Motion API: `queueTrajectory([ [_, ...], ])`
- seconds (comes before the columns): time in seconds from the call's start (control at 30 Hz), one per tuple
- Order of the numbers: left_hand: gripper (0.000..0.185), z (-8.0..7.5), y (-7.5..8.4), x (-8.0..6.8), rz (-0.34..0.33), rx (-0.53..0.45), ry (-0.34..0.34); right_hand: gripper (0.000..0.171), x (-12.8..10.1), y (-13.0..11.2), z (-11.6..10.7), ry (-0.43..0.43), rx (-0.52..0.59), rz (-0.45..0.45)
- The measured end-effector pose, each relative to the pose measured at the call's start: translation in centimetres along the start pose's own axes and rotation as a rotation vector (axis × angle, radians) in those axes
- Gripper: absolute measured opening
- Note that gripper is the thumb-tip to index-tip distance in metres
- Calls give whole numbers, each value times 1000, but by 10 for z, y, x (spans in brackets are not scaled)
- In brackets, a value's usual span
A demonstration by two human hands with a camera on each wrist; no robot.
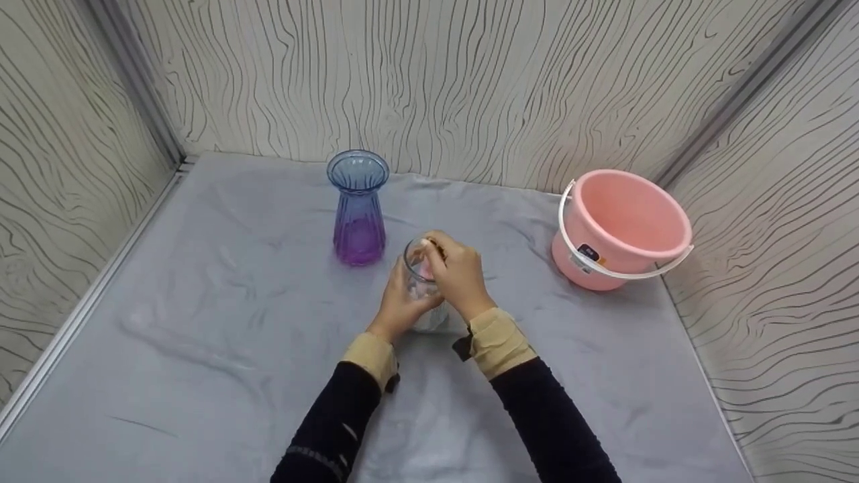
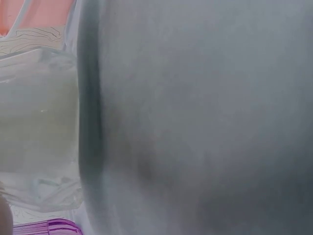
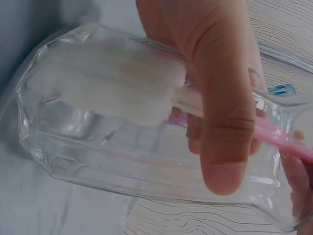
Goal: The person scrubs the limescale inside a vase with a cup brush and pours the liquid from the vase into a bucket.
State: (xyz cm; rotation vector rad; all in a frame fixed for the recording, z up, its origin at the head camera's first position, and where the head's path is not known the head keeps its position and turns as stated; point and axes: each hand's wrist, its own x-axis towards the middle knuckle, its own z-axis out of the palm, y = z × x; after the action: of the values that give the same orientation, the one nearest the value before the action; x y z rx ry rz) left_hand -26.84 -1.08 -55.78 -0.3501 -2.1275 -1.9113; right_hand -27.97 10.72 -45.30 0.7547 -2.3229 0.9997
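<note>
Left hand (image 1: 396, 310) grips a clear glass vase (image 3: 122, 132) on the counter (image 1: 201, 322) while right-hand fingers (image 3: 220, 98) pinch a pink-handled sponge brush (image 3: 112, 78) inside, apparently mid-scrub; reaching the base likely comes next.

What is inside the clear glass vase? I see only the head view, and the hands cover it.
Observer: In the right wrist view a white sponge brush sits inside the clear glass vase.
Operator: Which hand holds the brush?
Observer: The right hand pinches its pink handle at the vase mouth.
Operator: Does the left wrist view help?
Observer: Little. It is mostly blurred grey cloth, with a purple edge of the blue-purple vase at the bottom.
</note>
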Motion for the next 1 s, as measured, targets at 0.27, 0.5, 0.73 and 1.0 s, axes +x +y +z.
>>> queueTrajectory([
  [0.27, 90, -1, 1, 0, -9, 33, -6, 15, 1, 0, -2, -36, 62, 51],
  [0.5, 89, -1, 3, -1, -8, 14, -5, 14, 1, -1, 0, -14, 78, 54],
  [0.73, 86, 0, 2, -1, -11, 30, -2, 15, -1, -1, 1, 21, 37, 35],
  [1.0, 87, 1, 0, 0, 11, 43, 5, 13, -3, 0, 7, 84, -35, -52],
])
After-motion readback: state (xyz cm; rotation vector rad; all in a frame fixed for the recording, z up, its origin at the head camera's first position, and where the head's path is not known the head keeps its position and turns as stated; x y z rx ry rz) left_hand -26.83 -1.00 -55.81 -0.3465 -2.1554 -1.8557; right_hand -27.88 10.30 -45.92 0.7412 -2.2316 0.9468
